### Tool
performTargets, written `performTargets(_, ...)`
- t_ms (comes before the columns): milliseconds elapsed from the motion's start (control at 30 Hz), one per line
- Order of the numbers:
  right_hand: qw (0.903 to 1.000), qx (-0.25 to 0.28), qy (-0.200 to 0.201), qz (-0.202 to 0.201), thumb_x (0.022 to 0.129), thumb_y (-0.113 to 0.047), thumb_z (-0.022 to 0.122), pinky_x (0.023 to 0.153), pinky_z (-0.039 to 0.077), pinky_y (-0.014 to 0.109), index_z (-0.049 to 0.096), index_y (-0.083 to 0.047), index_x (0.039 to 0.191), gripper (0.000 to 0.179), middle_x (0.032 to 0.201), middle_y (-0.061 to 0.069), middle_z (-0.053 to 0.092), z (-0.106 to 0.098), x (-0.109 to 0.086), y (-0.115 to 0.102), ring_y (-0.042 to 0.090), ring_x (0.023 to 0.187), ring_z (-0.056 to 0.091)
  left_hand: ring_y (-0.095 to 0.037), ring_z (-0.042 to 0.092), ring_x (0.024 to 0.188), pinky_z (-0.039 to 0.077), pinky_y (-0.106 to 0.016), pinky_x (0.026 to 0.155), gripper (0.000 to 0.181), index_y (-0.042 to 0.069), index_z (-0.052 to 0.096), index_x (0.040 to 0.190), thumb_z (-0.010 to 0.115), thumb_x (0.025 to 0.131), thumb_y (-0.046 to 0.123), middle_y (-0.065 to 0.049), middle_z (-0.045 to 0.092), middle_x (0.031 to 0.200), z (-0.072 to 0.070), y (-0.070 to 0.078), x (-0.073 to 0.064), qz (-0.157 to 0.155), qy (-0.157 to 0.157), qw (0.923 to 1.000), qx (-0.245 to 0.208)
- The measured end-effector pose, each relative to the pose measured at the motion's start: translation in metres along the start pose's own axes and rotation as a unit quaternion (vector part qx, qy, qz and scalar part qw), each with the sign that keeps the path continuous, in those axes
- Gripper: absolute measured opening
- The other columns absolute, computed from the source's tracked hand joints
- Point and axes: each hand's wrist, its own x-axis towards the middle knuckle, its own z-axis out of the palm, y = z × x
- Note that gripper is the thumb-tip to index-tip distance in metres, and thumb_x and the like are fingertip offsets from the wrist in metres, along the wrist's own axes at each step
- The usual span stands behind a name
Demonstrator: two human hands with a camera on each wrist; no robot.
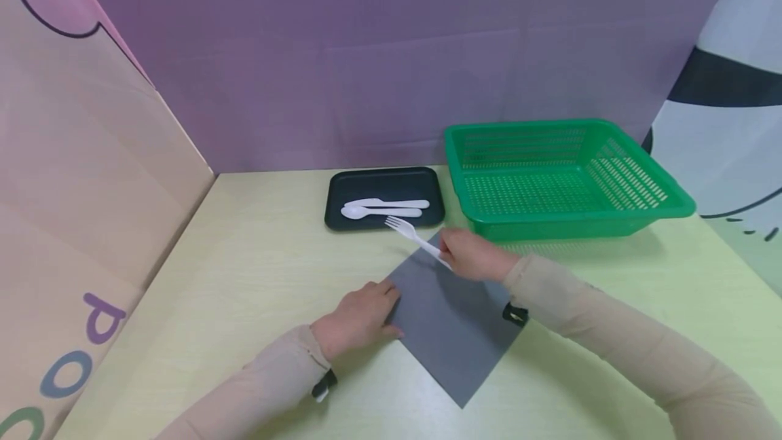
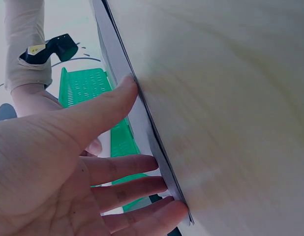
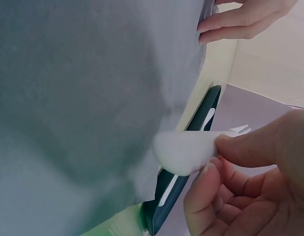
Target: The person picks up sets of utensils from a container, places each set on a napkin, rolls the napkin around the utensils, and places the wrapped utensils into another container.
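A dark grey square napkin [image 1: 455, 331] lies on the table with one corner toward me. At its left edge rests my left hand [image 1: 360, 318], fingers extended; the left wrist view has the thumb and fingertips along the layered edge [image 2: 151, 128]. My right hand [image 1: 475, 254] pinches a white plastic fork [image 1: 421, 242] by its handle end, over the napkin's far part. The tines point away to the left, near the black tray [image 1: 381, 185]. In the right wrist view the wide handle end [image 3: 184, 152] sticks out from between thumb and fingers.
On the black tray lie a white plastic knife [image 1: 391, 204] and a white spoon [image 1: 354, 212], side by side. A green perforated basket [image 1: 580, 228] stands at the back right, beside the tray. Behind both rises a purple backdrop [image 1: 342, 73].
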Motion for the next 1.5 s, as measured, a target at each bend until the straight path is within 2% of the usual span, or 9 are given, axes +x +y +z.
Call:
performTargets(333,0.9994,0.018,-0.02,0.02,0.091,-0.006,0.054,0.056,0.045,0.023,0.054,-0.001,0.085,0.008,0.074,0.008,0.058,0.003,-0.001,0.001,0.016,0.066,0.053,-0.026,0.057,0.109,0.054,-0.037,0.083,0.062,0.0,0.054,0.124,0.07,0.08,0.04,-0.012,0.056,0.126,0.001,0.0,0.0,0.0,0.003,1.0,0.0)
performTargets(700,0.9997,0.013,-0.019,0.008,0.091,-0.007,0.054,0.056,0.045,0.024,0.054,0.0,0.085,0.009,0.073,0.009,0.058,0.008,-0.004,0.005,0.016,0.065,0.053,-0.026,0.056,0.109,0.054,-0.038,0.084,0.062,0.0,0.053,0.125,0.069,0.081,0.04,-0.012,0.055,0.126,0.002,0.0,0.001,-0.005,-0.004,1.0,-0.005)
performTargets(1267,0.9963,0.053,-0.046,0.05,0.093,-0.01,0.053,0.052,0.042,0.021,0.053,-0.002,0.088,0.01,0.074,0.008,0.057,0.014,-0.007,0.005,0.014,0.062,0.051,-0.026,0.056,0.11,0.053,-0.037,0.086,0.062,0.0,0.053,0.126,0.068,0.082,0.04,-0.012,0.055,0.127,0.001,0.0,0.001,-0.005,-0.007,1.0,-0.004)
performTargets(1500,0.9952,0.051,-0.049,0.067,0.093,-0.011,0.054,0.052,0.043,0.021,0.054,-0.002,0.088,0.011,0.074,0.007,0.057,0.017,-0.007,0.005,0.014,0.063,0.051,-0.026,0.055,0.112,0.053,-0.038,0.087,0.062,0.001,0.052,0.127,0.068,0.082,0.04,-0.012,0.054,0.128,0.0,0.001,0.001,-0.009,-0.013,0.9998,-0.008)
